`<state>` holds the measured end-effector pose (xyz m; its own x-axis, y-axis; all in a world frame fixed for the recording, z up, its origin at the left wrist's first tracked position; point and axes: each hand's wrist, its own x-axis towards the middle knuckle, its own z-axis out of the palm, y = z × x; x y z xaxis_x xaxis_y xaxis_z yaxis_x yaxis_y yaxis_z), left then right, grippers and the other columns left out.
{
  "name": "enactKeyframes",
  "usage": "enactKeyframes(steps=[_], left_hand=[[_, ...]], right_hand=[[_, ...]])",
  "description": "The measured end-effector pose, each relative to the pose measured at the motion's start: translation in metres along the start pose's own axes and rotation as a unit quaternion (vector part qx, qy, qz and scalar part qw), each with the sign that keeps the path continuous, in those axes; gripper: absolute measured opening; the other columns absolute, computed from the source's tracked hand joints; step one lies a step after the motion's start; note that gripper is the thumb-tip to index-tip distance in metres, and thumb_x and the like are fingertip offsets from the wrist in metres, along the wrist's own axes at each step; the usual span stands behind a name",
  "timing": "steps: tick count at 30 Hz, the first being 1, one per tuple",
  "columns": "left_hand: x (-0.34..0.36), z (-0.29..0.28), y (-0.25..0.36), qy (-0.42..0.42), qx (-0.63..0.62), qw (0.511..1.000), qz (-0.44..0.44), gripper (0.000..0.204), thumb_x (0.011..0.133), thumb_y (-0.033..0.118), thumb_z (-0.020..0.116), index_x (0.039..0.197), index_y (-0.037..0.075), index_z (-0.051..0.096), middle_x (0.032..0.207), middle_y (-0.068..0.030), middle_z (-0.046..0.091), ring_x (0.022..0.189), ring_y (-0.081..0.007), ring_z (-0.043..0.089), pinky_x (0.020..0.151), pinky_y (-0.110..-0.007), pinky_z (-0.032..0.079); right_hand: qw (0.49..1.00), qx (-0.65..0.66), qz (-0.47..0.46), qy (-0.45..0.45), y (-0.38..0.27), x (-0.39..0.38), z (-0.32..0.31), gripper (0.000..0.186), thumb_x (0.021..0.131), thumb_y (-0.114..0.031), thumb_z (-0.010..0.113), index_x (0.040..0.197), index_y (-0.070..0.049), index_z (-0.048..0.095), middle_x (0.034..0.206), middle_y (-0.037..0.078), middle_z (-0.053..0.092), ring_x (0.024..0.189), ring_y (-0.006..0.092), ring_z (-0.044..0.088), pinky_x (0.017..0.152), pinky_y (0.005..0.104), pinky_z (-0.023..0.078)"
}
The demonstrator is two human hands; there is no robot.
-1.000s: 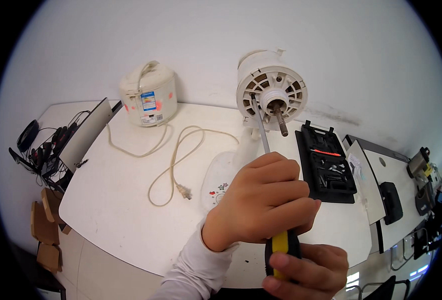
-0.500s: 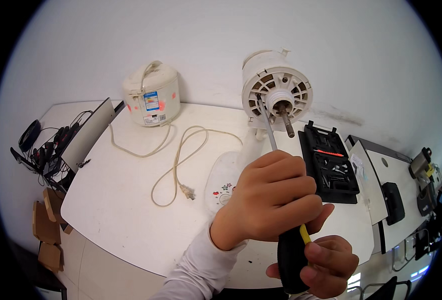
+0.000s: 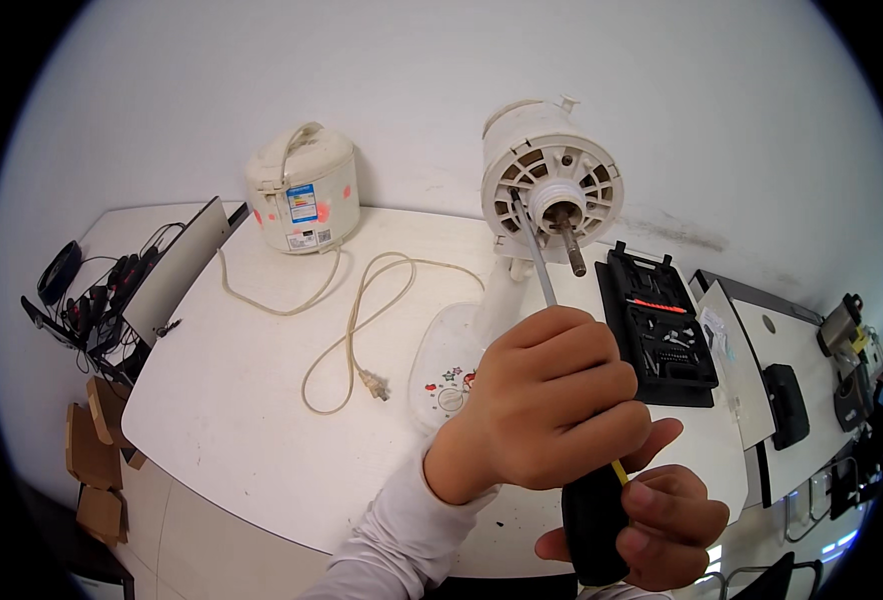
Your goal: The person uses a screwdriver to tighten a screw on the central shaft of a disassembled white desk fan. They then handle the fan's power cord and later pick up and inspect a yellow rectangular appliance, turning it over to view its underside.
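My left hand (image 3: 552, 400) is wrapped round the shaft and upper part of a screwdriver (image 3: 596, 530). Lower down, the fingers of my right hand (image 3: 674, 525) close on its black and yellow handle. The metal shaft runs up to the front of a white fan motor housing (image 3: 552, 185), its tip in an opening left of the threaded collar. A bare metal spindle (image 3: 573, 250) sticks out of that collar. The housing stands on a pale post above a white fan base (image 3: 442, 350) with printed decorations, partly hidden behind my left hand.
A white rice cooker (image 3: 304, 190) stands at the back left of the white table (image 3: 252, 430). A cream power cord (image 3: 350, 340) loops across the tabletop. On the right lies an open black tool case (image 3: 662, 330). Cardboard boxes (image 3: 92, 445) are on the floor at left.
Both hands and the screwdriver handle have shifted slightly to the right. The screwdriver tip stays in the same opening, and the motor housing has moved barely, a touch left.
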<state>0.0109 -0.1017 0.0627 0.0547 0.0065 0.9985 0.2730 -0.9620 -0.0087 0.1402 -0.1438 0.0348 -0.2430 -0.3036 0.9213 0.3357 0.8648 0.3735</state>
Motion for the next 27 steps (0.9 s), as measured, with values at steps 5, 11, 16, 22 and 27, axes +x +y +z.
enactKeyframes(steps=[5,11,16,22,27], left_hand=[[-0.002,-0.001,0.001,-0.031,0.026,0.999,-0.008,0.025,0.052,0.017,0.067,0.057,0.011,0.043,0.055,0.0010,0.037,0.054,-0.0164,0.042,0.050,-0.027,0.035],[-0.003,-0.009,-0.002,-0.073,0.015,0.997,-0.006,0.018,0.056,0.020,0.061,0.059,0.014,0.045,0.056,0.0025,0.036,0.057,-0.0155,0.041,0.053,-0.027,0.034],[0.002,-0.009,0.001,-0.069,-0.001,0.997,-0.019,0.026,0.054,0.005,0.064,0.057,0.011,0.039,0.054,0.0005,0.039,0.053,-0.0181,0.040,0.051,-0.029,0.036],[-0.002,-0.011,-0.001,-0.094,-0.011,0.995,-0.023,0.019,0.056,0.019,0.062,0.061,0.014,0.045,0.057,0.0024,0.038,0.059,-0.0159,0.041,0.055,-0.028,0.034],[-0.001,-0.010,-0.001,-0.099,-0.010,0.995,-0.023,0.021,0.054,0.018,0.064,0.061,0.013,0.044,0.057,0.0025,0.039,0.058,-0.0158,0.042,0.054,-0.028,0.034]], right_hand=[[0.999,0.008,0.037,0.003,-0.004,0.001,0.002,0.042,0.067,-0.020,0.083,0.089,0.000,0.053,0.082,0.009,0.056,0.073,0.0177,0.064,0.046,0.0158,0.048],[0.998,-0.044,0.021,0.037,-0.004,0.006,0.016,0.036,0.069,-0.019,0.081,0.092,-0.005,0.058,0.087,0.009,0.058,0.066,0.0159,0.061,0.046,0.0156,0.045],[0.976,-0.065,0.118,-0.173,-0.021,0.023,-0.020,0.031,0.067,-0.012,0.078,0.096,-0.014,0.067,0.097,0.010,0.060,0.060,0.0151,0.059,0.046,0.0181,0.044],[0.968,0.044,0.099,-0.227,-0.008,0.037,-0.021,0.027,0.075,-0.015,0.070,0.103,-0.015,0.069,0.108,0.013,0.063,0.060,0.0143,0.060,0.046,0.0197,0.044],[0.973,0.058,0.064,-0.215,-0.002,0.035,-0.017,0.024,0.085,-0.024,0.062,0.105,-0.011,0.065,0.094,0.010,0.066,0.059,0.0141,0.060,0.048,0.0219,0.047]])
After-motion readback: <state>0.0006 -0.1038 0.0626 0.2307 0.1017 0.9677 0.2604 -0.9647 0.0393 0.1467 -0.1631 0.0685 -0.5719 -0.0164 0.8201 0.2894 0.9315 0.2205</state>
